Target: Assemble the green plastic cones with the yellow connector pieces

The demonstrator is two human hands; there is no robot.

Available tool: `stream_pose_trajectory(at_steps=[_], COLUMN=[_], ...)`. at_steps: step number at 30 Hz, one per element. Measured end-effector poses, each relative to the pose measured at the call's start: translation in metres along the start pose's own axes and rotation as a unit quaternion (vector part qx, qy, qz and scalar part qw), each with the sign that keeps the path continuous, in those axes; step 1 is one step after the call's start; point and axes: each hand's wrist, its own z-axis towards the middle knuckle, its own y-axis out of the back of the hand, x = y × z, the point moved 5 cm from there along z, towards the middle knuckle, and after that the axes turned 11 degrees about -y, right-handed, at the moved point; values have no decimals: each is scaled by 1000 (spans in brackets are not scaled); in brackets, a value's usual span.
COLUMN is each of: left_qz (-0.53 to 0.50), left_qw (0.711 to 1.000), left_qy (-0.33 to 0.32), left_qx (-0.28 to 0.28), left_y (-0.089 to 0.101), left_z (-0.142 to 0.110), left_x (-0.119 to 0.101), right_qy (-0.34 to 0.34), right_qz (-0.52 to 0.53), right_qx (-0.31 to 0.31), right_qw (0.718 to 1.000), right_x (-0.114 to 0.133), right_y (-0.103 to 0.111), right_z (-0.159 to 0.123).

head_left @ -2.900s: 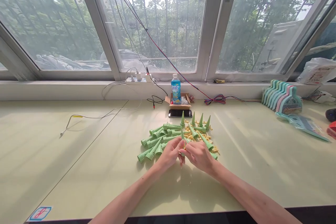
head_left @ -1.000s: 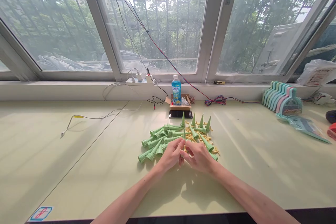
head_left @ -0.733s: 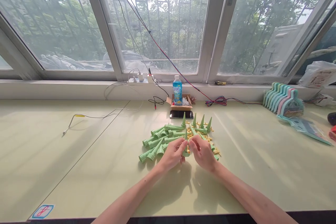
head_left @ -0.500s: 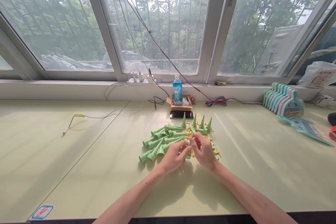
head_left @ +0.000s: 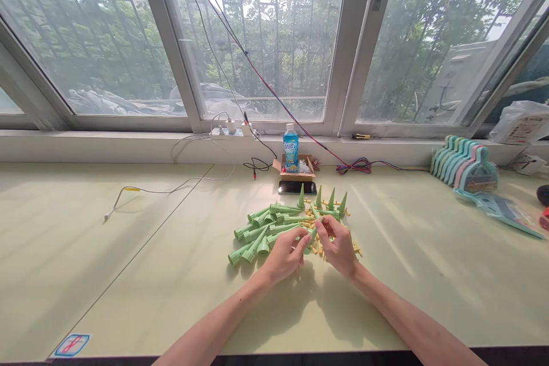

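Note:
A green plastic watering spike (head_left: pixel 313 234) lies tilted between my two hands, its upper end toward the right. My left hand (head_left: pixel 283 255) is closed around its wider lower part, which the fingers mostly hide. The thumb and fingertips of my right hand (head_left: pixel 339 247) pinch it near the narrow end. To the left lies a pile of similar green spikes (head_left: pixel 256 237), their ribbed wide ends facing me. Small yellow valve-like pieces (head_left: pixel 357 249) are scattered beneath and beyond my right hand. Several green spikes (head_left: pixel 331 199) stand point-up behind the pile.
A black phone (head_left: pixel 297 187) lies behind the spikes, before a small cardboard box (head_left: pixel 295 176) and a blue bottle (head_left: pixel 290 150). A cable (head_left: pixel 150 191) crosses the table at left. Pastel scoop-shaped items (head_left: pixel 465 164) stand at right, beside a light-blue flat piece (head_left: pixel 497 211).
The spike between my hands has gone from upright to tilted rightward. My right hand came away from its yellow piece at the lower part and moved up to the narrow end.

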Motion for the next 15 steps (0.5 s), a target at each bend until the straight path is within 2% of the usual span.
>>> stream_pose_trajectory(at_steps=[3, 8, 12, 15], left_qz=[3, 23, 56, 70], left_qw=[1000, 1000, 997, 996], left_qy=[5, -18, -54, -55], left_qx=[-8, 8, 12, 19], left_y=[1, 1, 1, 1], left_z=[0, 1, 1, 0], left_x=[0, -5, -6, -4], right_qy=[-27, -67, -63, -51], right_qz=[36, 62, 55, 31], right_qx=[-5, 30, 63, 90], right_qw=[999, 995, 994, 994], right_x=[-4, -10, -9, -8], right_y=[3, 2, 0, -2], right_z=[2, 2, 2, 4])
